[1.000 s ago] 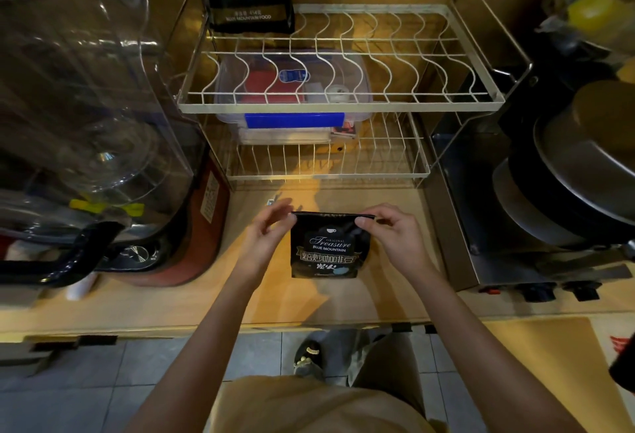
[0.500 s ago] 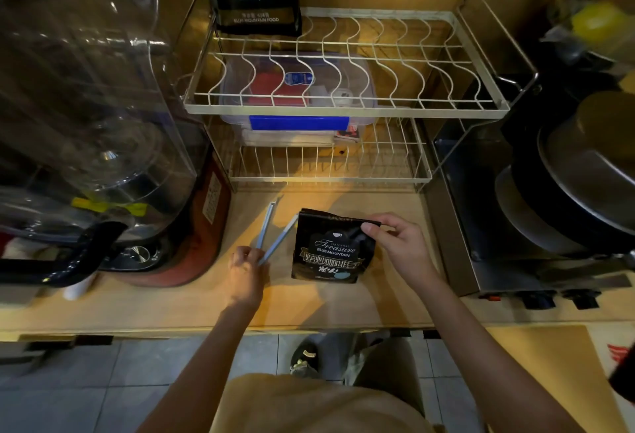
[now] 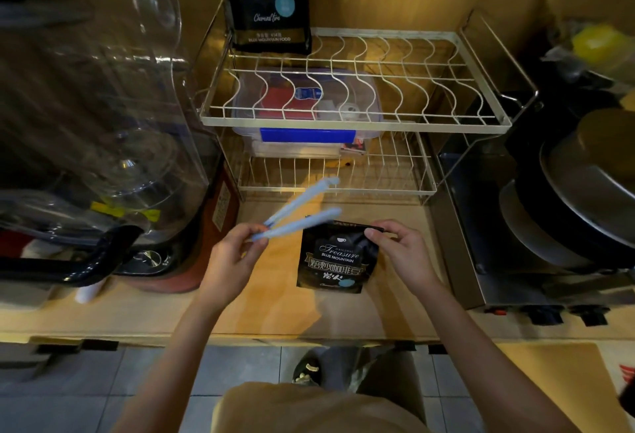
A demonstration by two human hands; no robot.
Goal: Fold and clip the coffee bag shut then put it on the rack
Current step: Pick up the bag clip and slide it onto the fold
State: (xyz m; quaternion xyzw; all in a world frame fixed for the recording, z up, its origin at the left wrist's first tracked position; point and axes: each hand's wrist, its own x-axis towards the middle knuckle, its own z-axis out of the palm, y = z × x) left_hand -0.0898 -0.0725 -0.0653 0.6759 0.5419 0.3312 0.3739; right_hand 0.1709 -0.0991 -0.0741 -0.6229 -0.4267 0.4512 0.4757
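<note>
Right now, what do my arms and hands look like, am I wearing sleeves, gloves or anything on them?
Both forearms are bare up to the frame edge: no sleeves in view. The left hand and right hand have no gloves, and no rings, watch or bracelet show.

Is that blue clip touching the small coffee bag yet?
Cannot tell. In the head view the clip's lower arm tip overlaps the coffee bag's top left corner; contact or gap isn't plain.
</note>
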